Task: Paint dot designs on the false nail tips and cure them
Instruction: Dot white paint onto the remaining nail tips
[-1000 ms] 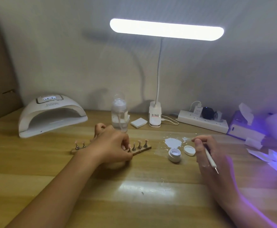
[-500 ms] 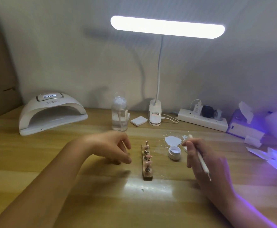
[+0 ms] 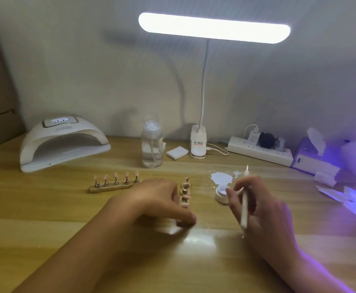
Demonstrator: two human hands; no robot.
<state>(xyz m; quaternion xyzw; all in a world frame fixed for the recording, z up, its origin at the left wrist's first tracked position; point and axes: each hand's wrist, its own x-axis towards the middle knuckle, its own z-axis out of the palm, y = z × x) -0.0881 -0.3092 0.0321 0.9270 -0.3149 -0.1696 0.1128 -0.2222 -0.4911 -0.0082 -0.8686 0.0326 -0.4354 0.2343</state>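
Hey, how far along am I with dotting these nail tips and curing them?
Set up: the white gel jar is open, with a white smear beside it. In hand: the right hand holds the dotting pen, the left hand holds the near strip of tips. I can't make out dots on it or the far strip. Left: dotting, then curing; the curing lamp stands empty.
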